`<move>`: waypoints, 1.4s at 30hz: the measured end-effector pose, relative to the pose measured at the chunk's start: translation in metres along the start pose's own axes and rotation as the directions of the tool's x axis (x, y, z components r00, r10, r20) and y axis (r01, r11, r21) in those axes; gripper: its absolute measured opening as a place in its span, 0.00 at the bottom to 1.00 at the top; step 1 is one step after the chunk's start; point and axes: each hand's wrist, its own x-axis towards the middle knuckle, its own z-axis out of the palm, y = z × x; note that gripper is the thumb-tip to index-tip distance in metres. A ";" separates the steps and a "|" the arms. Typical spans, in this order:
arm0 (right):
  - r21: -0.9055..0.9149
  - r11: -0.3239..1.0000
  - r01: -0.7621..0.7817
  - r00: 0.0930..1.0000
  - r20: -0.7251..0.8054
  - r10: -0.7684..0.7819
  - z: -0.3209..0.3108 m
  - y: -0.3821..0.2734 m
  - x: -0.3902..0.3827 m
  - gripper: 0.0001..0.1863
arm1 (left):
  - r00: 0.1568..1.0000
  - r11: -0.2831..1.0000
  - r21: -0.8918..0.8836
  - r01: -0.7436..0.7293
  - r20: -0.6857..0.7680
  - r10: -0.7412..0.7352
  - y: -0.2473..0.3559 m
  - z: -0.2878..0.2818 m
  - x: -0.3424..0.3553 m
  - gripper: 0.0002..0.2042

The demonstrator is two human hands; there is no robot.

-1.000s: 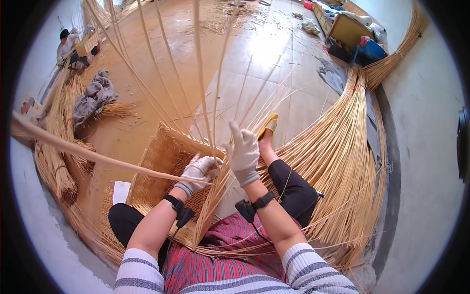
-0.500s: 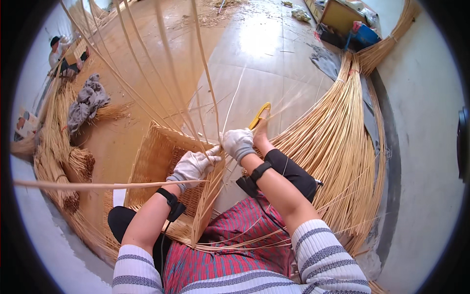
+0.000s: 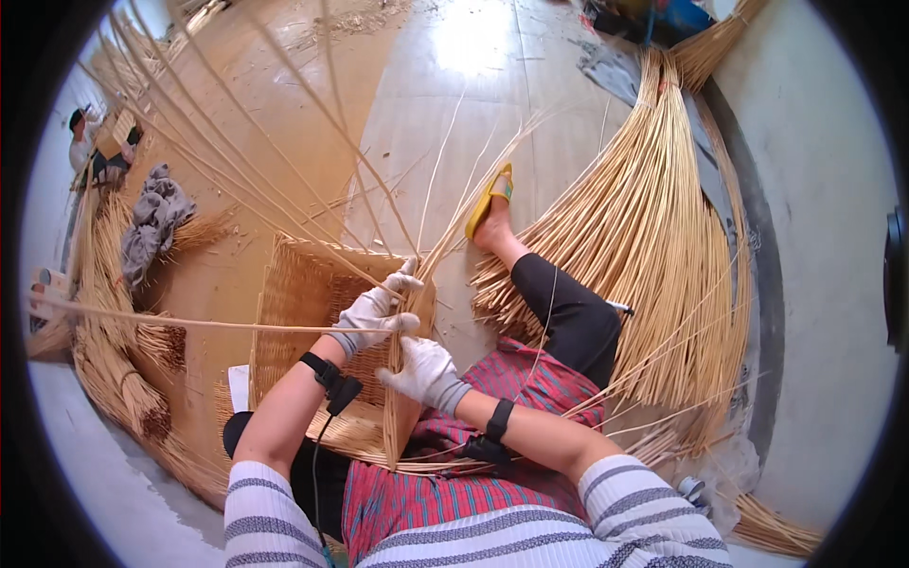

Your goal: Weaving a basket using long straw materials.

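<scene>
A wicker basket [image 3: 275, 303] rests at my lap with its opening facing away to the left. Long pale wicker rods [image 3: 275, 180] rise from its far edge and fan out. My left hand [image 3: 371, 310], in a white glove, is closed round rods at the basket's right-hand rim [image 3: 391, 426]; one rod runs from it far to the left. Just below it, my right hand [image 3: 426, 374], gloved too, is against the rim with thumb and fingers apart. A loose sheaf of rods [image 3: 450, 237] slants away beyond the rim.
A large fanned bundle of rods [image 3: 625, 237] lies to the right along the wall. More bundles [image 3: 114, 350] and a grey cloth [image 3: 156, 222] lie at the left. A yellow slipper [image 3: 485, 201] is on my outstretched foot. Another person [image 3: 80, 142] sits far left.
My right hand has left the far corner of the rim and come nearer to me, below my left hand. The upright rods have swung to the left. The view has shifted slightly.
</scene>
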 end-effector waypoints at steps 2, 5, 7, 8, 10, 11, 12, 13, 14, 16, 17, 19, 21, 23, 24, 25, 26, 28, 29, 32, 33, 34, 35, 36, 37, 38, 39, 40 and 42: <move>-0.031 0.999 0.010 0.997 0.078 -0.008 -0.010 -0.003 0.000 0.32 | 0.999 0.999 -0.010 -0.035 -0.014 0.034 -0.009 0.001 -0.002 0.28; -0.125 0.992 0.036 0.977 0.214 -0.008 -0.036 0.009 0.006 0.31 | 0.999 1.000 -0.014 0.021 -0.037 -0.022 -0.002 0.006 0.002 0.27; -0.015 0.978 0.207 0.977 0.058 -0.206 -0.058 0.011 0.018 0.25 | 0.995 0.998 -0.013 -0.056 -0.085 0.055 -0.002 0.009 0.005 0.26; -0.053 0.955 0.293 0.933 -0.203 -0.297 -0.078 -0.020 0.021 0.17 | 0.995 0.958 -0.285 0.035 -0.076 -0.059 -0.002 0.006 0.002 0.25; 0.082 0.903 0.421 0.887 -0.243 -0.392 -0.078 -0.040 0.018 0.16 | 0.970 0.649 -0.737 0.189 0.037 -0.241 0.001 0.002 0.003 0.23; 0.206 0.815 0.542 0.828 -0.295 -0.476 -0.077 -0.044 0.017 0.15 | 0.970 0.649 -0.736 0.191 0.038 -0.241 -0.009 0.007 0.001 0.23; 0.368 0.830 0.419 0.881 -0.385 -0.275 -0.065 -0.029 0.020 0.10 | 0.991 0.828 -0.554 0.082 -0.043 -0.127 -0.025 0.010 0.000 0.22; 0.435 0.830 0.349 0.855 -0.510 -0.092 -0.059 -0.011 0.029 0.08 | 0.995 0.943 -0.330 -0.038 -0.096 0.006 -0.034 0.007 0.000 0.21; 0.706 0.684 0.183 0.870 -0.440 0.222 -0.052 0.037 0.040 0.11 | 0.992 0.999 0.011 -0.047 -0.119 0.048 -0.012 0.012 0.010 0.20; 0.907 0.420 0.038 0.851 -0.250 0.462 -0.054 0.038 0.041 0.13 | 0.994 0.998 -0.062 -0.029 -0.108 0.022 -0.007 0.008 0.008 0.19; 0.914 0.380 0.145 0.886 -0.291 0.362 -0.045 0.031 0.034 0.15 | 0.996 0.991 -0.135 -0.005 -0.083 -0.006 -0.005 0.005 0.007 0.18; 0.918 0.323 0.232 0.912 -0.321 0.255 -0.055 -0.017 0.026 0.17 | 0.998 0.998 0.058 -0.021 -0.064 0.025 -0.001 -0.014 0.003 0.18; 0.783 0.571 0.247 0.895 -0.411 0.177 -0.068 -0.054 0.044 0.22 | 0.991 0.818 0.563 -0.116 0.121 0.058 0.004 -0.034 0.002 0.19; 0.351 0.876 0.331 0.756 -0.654 -0.023 -0.089 -0.050 0.081 0.23 | 0.967 0.819 0.521 -0.238 0.201 0.154 0.025 -0.040 0.020 0.23; -0.180 0.949 0.258 0.603 -0.738 -0.304 -0.095 -0.039 0.093 0.25 | 0.936 0.755 0.656 -0.004 0.269 -0.228 0.080 -0.034 0.028 0.24; -0.183 0.951 0.249 0.598 -0.744 -0.300 -0.091 -0.026 0.100 0.25 | 0.776 0.584 0.791 0.179 0.251 -0.578 0.112 -0.031 0.032 0.27; -0.135 0.932 0.337 0.749 -0.561 -0.352 -0.084 -0.013 0.109 0.24 | 0.874 0.622 0.782 0.035 0.279 -0.399 0.091 -0.035 0.025 0.35; 0.107 0.952 0.287 0.957 0.000 -0.289 -0.101 -0.042 0.112 0.18 | 0.945 0.768 0.637 0.071 0.204 -0.257 0.008 -0.044 -0.002 0.35; 0.111 0.943 0.313 0.950 -0.011 -0.313 -0.123 -0.066 0.106 0.18 | 0.990 0.872 0.488 0.030 0.108 -0.094 -0.004 -0.045 -0.010 0.36; 0.831 0.340 0.440 0.764 -0.147 -0.629 -0.159 -0.070 0.121 0.17 | 0.994 0.991 0.086 0.104 0.013 -0.106 0.001 -0.015 0.000 0.40; 0.913 0.250 0.323 0.874 -0.187 -0.449 -0.169 -0.058 0.135 0.21 | 0.987 0.987 -0.133 -0.090 -0.143 0.071 -0.011 -0.004 0.001 0.41; 0.966 0.129 0.224 0.949 -0.186 -0.255 -0.173 -0.045 0.146 0.24 | 0.966 0.974 -0.167 -0.150 -0.233 0.109 -0.022 0.003 0.007 0.48; 0.591 0.754 0.286 0.951 -0.274 -0.146 -0.161 -0.016 0.155 0.25 | 0.966 0.975 -0.169 -0.148 -0.235 0.106 -0.021 0.012 0.012 0.48; -0.079 0.992 0.099 0.906 -0.404 -0.123 -0.142 0.019 0.164 0.26 | 0.936 0.974 -0.124 -0.187 -0.324 0.138 -0.015 0.023 0.018 0.50; -0.143 0.989 0.029 0.843 -0.529 -0.101 -0.116 0.048 0.165 0.29 | 0.895 0.973 -0.076 -0.219 -0.413 0.170 -0.014 0.027 0.018 0.52; 0.094 0.987 0.129 0.759 -0.650 -0.037 -0.089 0.070 0.162 0.31 | 0.923 0.990 0.123 -0.067 -0.369 0.109 -0.022 0.019 0.014 0.50; 0.357 0.909 0.216 0.711 -0.695 0.104 -0.069 0.096 0.161 0.34 | 0.920 0.991 0.119 -0.069 -0.376 0.109 -0.020 0.019 0.020 0.50; 0.592 0.774 0.224 0.737 -0.623 0.262 -0.053 0.126 0.157 0.36 | 0.906 0.976 0.198 -0.089 -0.390 0.162 -0.012 0.026 0.025 0.47; 0.951 0.308 -0.015 0.882 -0.133 0.452 -0.021 0.152 0.160 0.32 | 0.866 0.900 0.428 -0.085 -0.415 0.279 -0.006 0.030 0.026 0.42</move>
